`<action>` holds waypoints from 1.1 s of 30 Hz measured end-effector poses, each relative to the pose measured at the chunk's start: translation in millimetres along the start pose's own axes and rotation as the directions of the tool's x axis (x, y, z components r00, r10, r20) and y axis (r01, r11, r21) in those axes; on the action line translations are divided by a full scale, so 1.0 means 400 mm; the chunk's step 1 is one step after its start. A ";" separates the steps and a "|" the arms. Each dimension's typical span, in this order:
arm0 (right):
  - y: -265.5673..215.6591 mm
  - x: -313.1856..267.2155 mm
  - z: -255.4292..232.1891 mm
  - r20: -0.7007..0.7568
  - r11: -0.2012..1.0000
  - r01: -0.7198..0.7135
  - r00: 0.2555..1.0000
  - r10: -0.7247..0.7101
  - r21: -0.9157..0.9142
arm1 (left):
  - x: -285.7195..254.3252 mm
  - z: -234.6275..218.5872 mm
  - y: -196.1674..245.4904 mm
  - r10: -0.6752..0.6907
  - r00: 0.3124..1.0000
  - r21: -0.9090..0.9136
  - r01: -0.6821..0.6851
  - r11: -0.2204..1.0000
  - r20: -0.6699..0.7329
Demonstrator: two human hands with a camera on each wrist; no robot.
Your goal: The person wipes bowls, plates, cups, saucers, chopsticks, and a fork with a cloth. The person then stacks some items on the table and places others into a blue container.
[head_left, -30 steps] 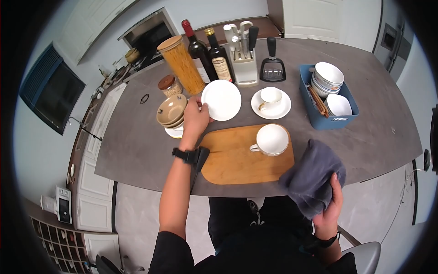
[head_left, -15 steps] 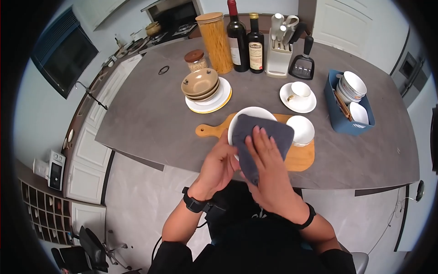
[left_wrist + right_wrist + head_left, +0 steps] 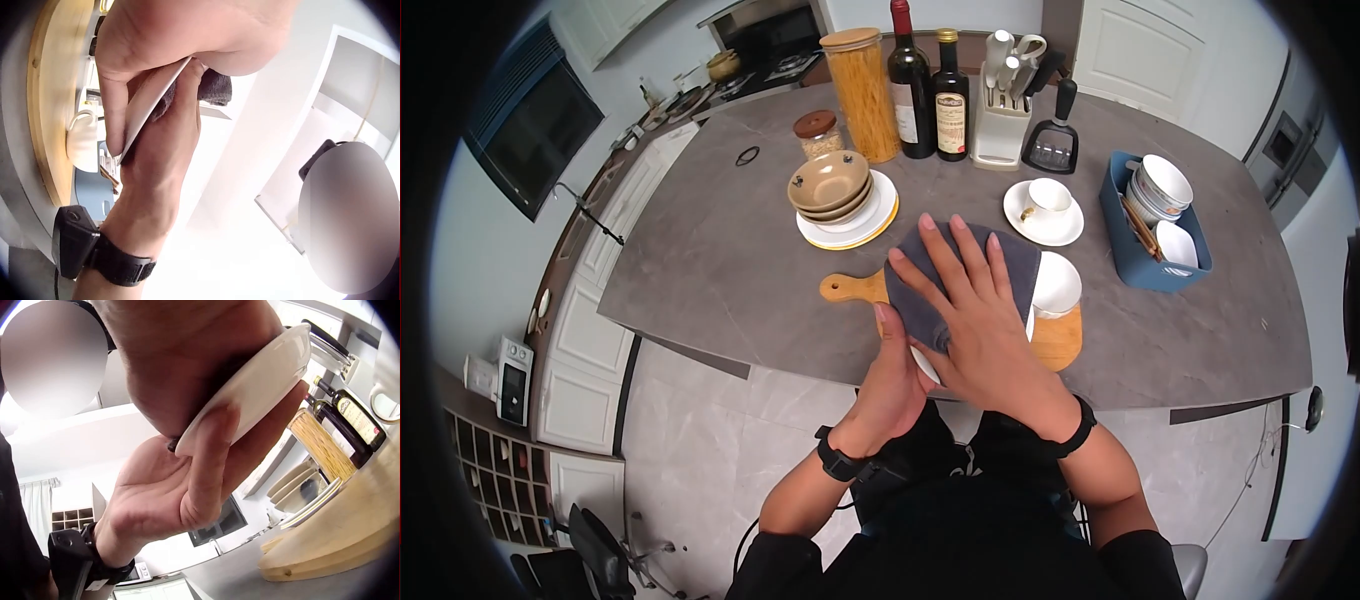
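My left hand [image 3: 892, 385] holds a white plate [image 3: 924, 366] by its edge, thumb on the rim and fingers underneath; the right wrist view shows the plate [image 3: 265, 381] tilted over those fingers. On top of the plate lies a dark grey cloth [image 3: 915, 290], which covers most of it. My right hand [image 3: 990, 330] presses flat on the cloth with its fingers straight and spread. Both are above the wooden board [image 3: 855, 288]. A white cup [image 3: 1057, 284] is on the board, just right of the cloth.
Stacked tan bowls [image 3: 830, 183] sit on white plates [image 3: 884, 205] at the left. Behind are a pasta jar [image 3: 865, 100], two bottles [image 3: 951, 105] and a knife block [image 3: 1000, 130]. A cup on a saucer [image 3: 1057, 230] and a blue basket [image 3: 1145, 268] are at the right.
A second ago the left hand was at a plate beside the bowls and the right hand held the cloth apart. Since half a second ago, the right hand has shifted slightly, fingers more spread over the cloth.
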State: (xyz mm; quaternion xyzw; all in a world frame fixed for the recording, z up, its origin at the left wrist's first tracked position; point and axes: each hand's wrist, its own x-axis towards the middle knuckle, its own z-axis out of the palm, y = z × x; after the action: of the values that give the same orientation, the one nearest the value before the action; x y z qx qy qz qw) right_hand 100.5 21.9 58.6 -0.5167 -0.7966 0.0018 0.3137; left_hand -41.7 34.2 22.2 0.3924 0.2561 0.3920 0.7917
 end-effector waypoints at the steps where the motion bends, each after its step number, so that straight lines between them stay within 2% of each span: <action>1: 0.000 0.003 0.000 -0.004 1.000 -0.011 1.000 0.011 -0.002 | -0.002 0.002 -0.003 0.001 1.000 -0.001 -0.001 1.000 -0.003; 4: 0.004 0.001 0.001 -0.017 0.999 -0.008 1.000 0.008 -0.031 | -0.005 0.000 -0.013 0.027 0.999 -0.002 -0.027 1.000 -0.040; 6: 0.010 -0.003 0.000 -0.035 0.999 -0.008 0.999 0.007 -0.034 | -0.001 -0.010 -0.024 0.095 0.992 -0.002 -0.095 0.995 -0.082; 7: 0.012 -0.007 -0.002 -0.022 0.996 -0.021 1.000 0.019 -0.088 | -0.002 -0.008 -0.021 0.093 0.992 -0.002 -0.094 0.996 -0.083; 12: 0.021 -0.036 0.006 0.005 0.980 -0.054 0.998 0.056 -0.190 | -0.006 -0.026 0.007 0.246 0.960 0.035 -0.244 0.969 -0.136; 14: 0.010 -0.076 0.016 0.079 0.997 -0.049 0.995 0.053 -0.055 | -0.003 -0.035 0.005 0.233 0.957 0.009 -0.235 0.972 -0.174; 15: 0.000 -0.089 0.018 0.080 0.997 -0.050 0.995 0.055 -0.054 | 0.000 -0.039 0.003 0.219 0.953 -0.018 -0.228 0.974 -0.211; 16: -0.012 -0.101 0.019 0.137 1.000 -0.006 0.991 0.005 0.009 | 0.002 -0.042 0.003 0.203 0.947 -0.045 -0.220 0.974 -0.248; 18: -0.030 -0.113 0.020 0.247 0.994 0.066 0.965 -0.086 0.088 | 0.000 -0.042 0.010 0.172 0.965 -0.091 -0.192 0.977 -0.198; 19: -0.032 -0.111 0.022 0.247 0.994 0.061 0.965 -0.082 0.088 | -0.004 -0.041 0.014 0.143 0.979 -0.136 -0.163 0.977 -0.147; 20: -0.032 -0.103 0.024 0.229 0.985 0.087 0.966 -0.121 0.152 | -0.017 -0.041 0.013 0.042 0.987 -0.132 -0.063 0.989 -0.154; 21: -0.031 -0.093 0.025 0.206 0.970 0.114 0.965 -0.160 0.215 | -0.020 -0.037 0.007 0.040 0.987 -0.128 -0.060 0.990 -0.153; 23: -0.023 -0.067 0.026 0.195 0.972 0.103 0.970 -0.145 0.210 | -0.019 -0.021 -0.007 0.061 0.965 -0.056 -0.078 0.995 -0.254; 24: -0.014 -0.050 0.026 0.157 0.978 0.114 0.977 -0.141 0.173 | -0.015 -0.022 -0.019 0.126 0.974 -0.052 -0.138 0.989 -0.191; 26: -0.001 -0.016 0.022 0.049 0.982 0.118 0.991 -0.126 0.149 | -0.009 -0.009 -0.033 0.132 0.977 -0.019 -0.137 0.990 -0.169; 27: 0.009 -0.004 0.020 0.048 0.981 0.118 0.991 -0.127 0.151 | -0.009 -0.007 -0.037 0.137 0.979 0.011 -0.137 0.991 -0.150; 29: 0.030 0.019 0.016 0.070 0.995 0.081 0.994 -0.085 0.060 | -0.010 -0.022 -0.038 0.150 0.981 -0.005 -0.152 0.988 -0.125; 30: 0.034 0.030 0.015 -0.062 0.995 0.068 0.996 -0.063 0.079 | -0.008 -0.037 -0.046 0.184 0.978 0.059 -0.179 0.982 -0.094; 31: 0.033 0.041 0.002 -0.060 0.994 0.069 0.996 -0.064 0.081 | -0.008 -0.042 -0.047 0.214 0.975 0.121 -0.206 0.971 -0.061; 32: 0.028 0.053 -0.019 0.020 0.993 -0.094 0.995 0.093 0.070 | -0.007 -0.036 -0.048 0.240 0.961 0.174 -0.216 0.961 -0.135; 33: 0.026 0.059 -0.028 0.098 0.966 -0.254 0.964 0.248 0.046 | -0.012 -0.030 -0.037 0.239 0.961 0.174 -0.214 0.961 -0.138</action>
State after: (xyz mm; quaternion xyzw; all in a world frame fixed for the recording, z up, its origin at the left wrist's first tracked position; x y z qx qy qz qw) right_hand 108.3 42.6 76.1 -0.6034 -0.7379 0.0884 0.2892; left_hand -46.9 29.7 3.8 0.4482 0.3013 0.4887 0.6852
